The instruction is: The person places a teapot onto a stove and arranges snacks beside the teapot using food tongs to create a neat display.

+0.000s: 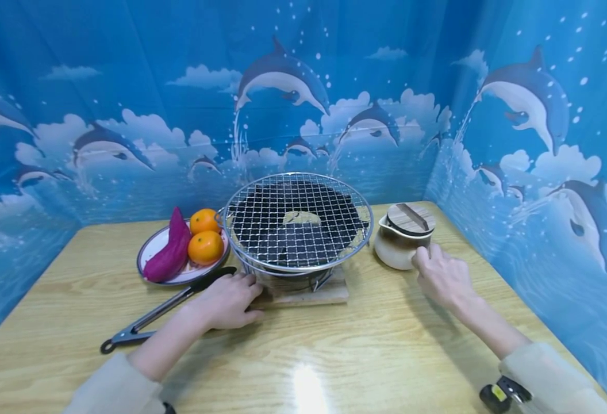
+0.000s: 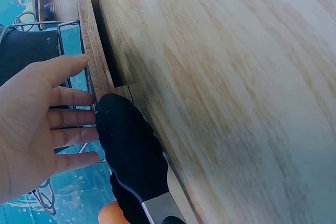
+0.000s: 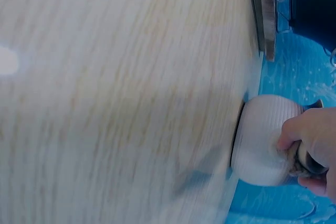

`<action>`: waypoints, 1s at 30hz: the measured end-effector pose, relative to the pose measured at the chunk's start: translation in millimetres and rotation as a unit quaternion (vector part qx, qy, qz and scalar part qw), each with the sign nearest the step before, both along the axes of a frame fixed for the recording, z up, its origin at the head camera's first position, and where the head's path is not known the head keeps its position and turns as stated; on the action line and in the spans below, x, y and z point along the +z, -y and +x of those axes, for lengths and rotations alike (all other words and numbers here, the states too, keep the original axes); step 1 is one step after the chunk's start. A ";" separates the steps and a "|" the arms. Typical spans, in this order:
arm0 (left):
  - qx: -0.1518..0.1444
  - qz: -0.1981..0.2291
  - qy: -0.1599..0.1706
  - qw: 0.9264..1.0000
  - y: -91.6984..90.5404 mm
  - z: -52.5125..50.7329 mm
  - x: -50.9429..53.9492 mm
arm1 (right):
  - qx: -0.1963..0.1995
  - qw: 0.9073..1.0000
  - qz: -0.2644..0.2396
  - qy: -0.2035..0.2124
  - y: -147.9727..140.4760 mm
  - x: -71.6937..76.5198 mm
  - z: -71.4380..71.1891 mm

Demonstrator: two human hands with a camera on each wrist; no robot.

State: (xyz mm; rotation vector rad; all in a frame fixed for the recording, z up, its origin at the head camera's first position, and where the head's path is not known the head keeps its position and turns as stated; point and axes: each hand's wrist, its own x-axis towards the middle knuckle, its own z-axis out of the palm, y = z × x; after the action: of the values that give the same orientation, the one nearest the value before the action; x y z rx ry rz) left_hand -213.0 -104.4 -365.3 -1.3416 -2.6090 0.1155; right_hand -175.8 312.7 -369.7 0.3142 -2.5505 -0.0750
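Observation:
My right hand (image 1: pixel 442 276) grips the side handle of a brown-and-cream teapot (image 1: pixel 394 250) with a wooden lid (image 1: pixel 404 217). In the right wrist view the fingers curl round the handle (image 3: pixel 299 163), close against the pot's ribbed body (image 3: pixel 262 142). The pot appears to stand on the table. My left hand (image 1: pixel 231 302) is beside the wooden base (image 1: pixel 311 296) of a black tabletop grill, its fingers fairly straight in the left wrist view and near the black end of the tongs (image 2: pixel 128 145). Whether the fingertips touch the base or tongs, I cannot tell.
A round wire mesh (image 1: pixel 298 253) tops the grill at the table's back middle. Left of it, a blue-rimmed plate (image 1: pixel 150 247) holds a purple sweet potato (image 1: pixel 171 250) and two oranges (image 1: pixel 205 247). A dolphin-printed curtain (image 1: pixel 179 86) lines the table's back and right sides.

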 end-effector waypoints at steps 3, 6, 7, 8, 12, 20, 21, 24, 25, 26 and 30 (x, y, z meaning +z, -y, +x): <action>0.001 -0.002 0.000 1.000 0.6 0.5 -0.3 | 0.020 0.999 0.008 -0.049 -2.6 -2.8 -2.0; 0.003 -0.004 0.003 1.000 0.9 0.9 -0.9 | 0.034 0.996 0.017 -0.084 -3.5 -4.9 -4.0; 0.003 -0.004 0.005 1.000 1.0 0.9 -1.1 | 0.036 0.995 0.018 -0.090 -3.5 -5.2 -4.5; 0.004 -0.005 0.006 1.000 1.1 0.8 -1.2 | 0.036 0.995 0.018 -0.093 -3.3 -5.4 -4.8; 0.005 -0.006 0.010 1.000 1.3 0.0 -1.3 | 0.038 0.995 0.014 -0.096 -3.8 -4.6 -5.9; 0.012 -0.011 0.021 1.000 0.1 -0.4 1.5 | 0.102 0.975 0.029 -0.196 -9.8 2.1 -13.1; 0.013 -0.011 0.023 1.000 0.0 -0.4 1.9 | 0.109 0.972 0.029 -0.207 -10.6 3.4 -13.9; 0.014 -0.011 0.029 0.999 -0.1 -0.1 3.1 | 0.120 0.965 0.034 -0.232 -12.8 6.7 -15.9; 0.014 -0.011 0.031 0.999 0.0 0.1 3.3 | 0.122 0.963 0.038 -0.237 -13.3 7.9 -16.2; 0.014 -0.009 0.034 0.999 0.2 0.1 3.2 | 0.126 0.961 0.038 -0.243 -14.0 8.8 -16.7; 0.018 -0.008 0.044 0.999 0.7 0.2 2.4 | 0.131 0.957 0.044 -0.256 -15.7 13.4 -17.0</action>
State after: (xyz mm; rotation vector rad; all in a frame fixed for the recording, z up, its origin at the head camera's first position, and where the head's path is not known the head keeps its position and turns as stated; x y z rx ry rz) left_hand -212.8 -105.2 -362.9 -1.3334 -2.7114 0.0865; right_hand -192.9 328.4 -356.3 0.5820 -1.9775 -0.1488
